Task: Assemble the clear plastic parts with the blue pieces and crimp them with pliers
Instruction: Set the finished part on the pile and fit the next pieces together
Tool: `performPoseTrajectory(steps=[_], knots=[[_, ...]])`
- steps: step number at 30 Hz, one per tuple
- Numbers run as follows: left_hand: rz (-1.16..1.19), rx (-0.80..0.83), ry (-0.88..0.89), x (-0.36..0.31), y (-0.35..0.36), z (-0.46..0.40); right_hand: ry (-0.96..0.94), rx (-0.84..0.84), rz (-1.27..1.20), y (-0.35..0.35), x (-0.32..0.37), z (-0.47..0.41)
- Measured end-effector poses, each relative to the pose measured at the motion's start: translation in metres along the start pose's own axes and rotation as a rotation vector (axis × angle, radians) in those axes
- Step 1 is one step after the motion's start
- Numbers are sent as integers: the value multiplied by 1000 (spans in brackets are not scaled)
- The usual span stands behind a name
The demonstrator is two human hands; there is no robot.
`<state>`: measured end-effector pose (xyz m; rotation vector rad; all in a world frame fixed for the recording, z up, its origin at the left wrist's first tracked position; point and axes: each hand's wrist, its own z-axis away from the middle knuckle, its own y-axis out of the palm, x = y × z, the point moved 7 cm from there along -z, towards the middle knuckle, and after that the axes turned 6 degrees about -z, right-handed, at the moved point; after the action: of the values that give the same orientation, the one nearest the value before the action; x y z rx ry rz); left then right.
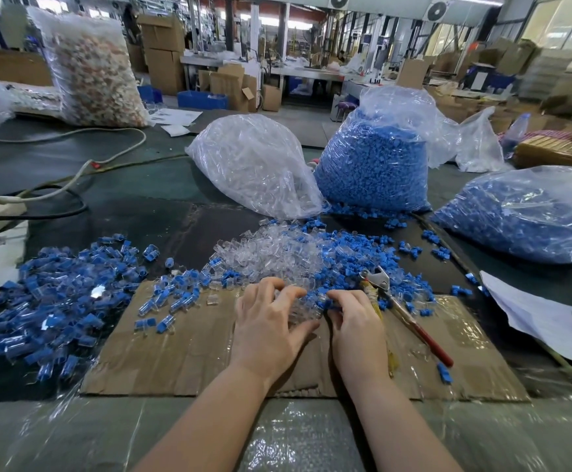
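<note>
A heap of clear plastic parts (274, 253) lies mid-table, with loose blue pieces (356, 257) spread to its right. My left hand (267, 321) curls round a clump of clear parts (303, 310) at the heap's near edge. My right hand (354, 318) pinches a blue piece (323, 304) against that clump. Red-handled pliers (404, 311) lie on the cardboard (182, 356) just right of my right hand, untouched. Assembled blue-and-clear pieces (56, 294) are piled at the left.
A bag of clear parts (254, 161) and two bags of blue pieces (373, 165) (523, 212) stand behind the heap. Cables (73, 185) cross the left of the table. White paper (543, 318) lies at the right edge.
</note>
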<state>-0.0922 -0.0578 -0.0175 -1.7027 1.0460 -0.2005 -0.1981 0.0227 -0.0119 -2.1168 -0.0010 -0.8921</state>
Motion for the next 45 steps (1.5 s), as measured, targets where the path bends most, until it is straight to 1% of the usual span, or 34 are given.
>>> performPoseTrajectory(steps=[2, 7, 16, 19, 22, 24, 26, 28, 32, 39, 42, 45], knots=[[30, -19, 3, 0, -3, 1, 2, -6, -3, 0, 0, 0], [71, 5, 50, -5, -2, 2, -16, -16, 19, 0, 1, 1], [126, -13, 46, -8, -6, 1, -34, -15, 26, 0, 3, 3], [105, -85, 10, -6, -14, 2, -37, -26, 28, -1, 5, 4], [53, -208, -114, 2, -25, 5, -45, -40, 38, -3, 6, 4], [17, -172, -239, 11, -24, 6, -46, -58, 29, -4, 6, 4], [20, -105, -302, 17, -18, 6, -43, -72, 27, -4, 5, 5], [52, -66, -297, 17, -14, 6, -44, -72, 31, -3, 5, 5], [132, -42, -247, 13, -12, 5, -30, -38, 65, 0, 4, 4], [256, -82, -229, 14, -14, 4, -18, 26, 116, 5, 1, 3], [261, -85, -238, 15, -15, 4, -9, 25, 111, 6, 0, 2], [220, -38, -233, 14, -10, 4, -10, 11, 86, 5, 0, 2]])
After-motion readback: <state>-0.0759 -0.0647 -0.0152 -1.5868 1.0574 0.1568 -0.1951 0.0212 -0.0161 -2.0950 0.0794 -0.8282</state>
